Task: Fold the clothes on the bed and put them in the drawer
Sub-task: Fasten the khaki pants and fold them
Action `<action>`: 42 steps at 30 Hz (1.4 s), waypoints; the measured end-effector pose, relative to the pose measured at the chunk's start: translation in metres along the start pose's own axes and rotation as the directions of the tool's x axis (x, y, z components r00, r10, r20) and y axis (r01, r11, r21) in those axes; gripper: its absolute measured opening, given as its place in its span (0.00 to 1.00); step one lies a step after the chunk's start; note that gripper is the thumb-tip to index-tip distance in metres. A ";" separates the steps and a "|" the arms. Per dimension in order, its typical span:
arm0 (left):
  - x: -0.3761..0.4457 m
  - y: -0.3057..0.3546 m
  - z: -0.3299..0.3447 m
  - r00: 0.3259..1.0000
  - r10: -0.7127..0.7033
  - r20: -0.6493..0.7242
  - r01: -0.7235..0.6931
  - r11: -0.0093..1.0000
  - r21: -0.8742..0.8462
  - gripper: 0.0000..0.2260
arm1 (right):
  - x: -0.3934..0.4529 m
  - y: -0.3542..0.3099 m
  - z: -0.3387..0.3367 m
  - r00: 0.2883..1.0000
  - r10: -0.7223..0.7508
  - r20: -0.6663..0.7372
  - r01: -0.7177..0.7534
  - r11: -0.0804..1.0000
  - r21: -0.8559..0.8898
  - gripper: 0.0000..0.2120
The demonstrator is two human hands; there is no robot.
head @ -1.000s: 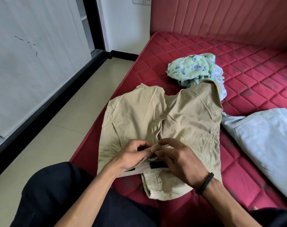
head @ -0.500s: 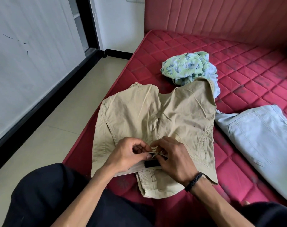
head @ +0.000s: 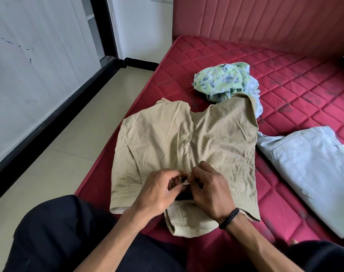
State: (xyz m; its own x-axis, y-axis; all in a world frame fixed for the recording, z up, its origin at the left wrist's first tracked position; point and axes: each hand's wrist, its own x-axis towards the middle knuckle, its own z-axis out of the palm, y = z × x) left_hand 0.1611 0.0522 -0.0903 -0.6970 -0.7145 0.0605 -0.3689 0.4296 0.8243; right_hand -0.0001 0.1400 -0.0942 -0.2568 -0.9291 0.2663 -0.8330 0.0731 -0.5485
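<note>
Both the left hand and right hand pinch the waistband of the khaki shorts, whose legs stretch away from them toward the floral garment.

Both grips, left and right, meet on the shorts lying on the bed. Beyond them sits a crumpled garment; right of them, folded trousers.

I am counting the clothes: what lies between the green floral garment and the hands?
In the head view, only the khaki shorts stretch from the floral garment to both hands.
</note>
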 end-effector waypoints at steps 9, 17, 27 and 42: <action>0.005 -0.021 -0.016 0.955 -0.058 0.290 0.029 0.994 0.104 0.17 | 0.024 0.001 -0.026 0.889 0.070 0.453 -0.093 0.995 0.029 0.06; 0.124 -0.022 -0.005 0.962 0.196 -0.192 -0.155 0.966 0.207 0.11 | 0.073 0.022 -0.001 0.970 0.239 -0.054 -0.235 0.969 0.073 0.09; 0.169 -0.084 0.028 0.983 -0.131 -0.129 0.107 0.977 -0.184 0.07 | 0.094 0.039 0.043 0.935 0.345 -0.076 -0.344 0.939 0.030 0.06; 0.162 -0.072 0.037 0.966 -0.062 -0.253 0.061 0.998 -0.015 0.04 | 0.072 0.025 -0.019 0.820 -0.044 0.571 -0.056 0.986 0.157 0.03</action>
State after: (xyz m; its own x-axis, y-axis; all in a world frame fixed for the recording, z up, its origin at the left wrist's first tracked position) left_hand 0.0518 -0.0746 -0.1606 -0.4945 -0.8562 0.1494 -0.4013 0.3774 0.8345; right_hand -0.0485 0.0812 -0.0737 0.1065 -0.9718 -0.2103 -0.7301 0.0671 -0.6800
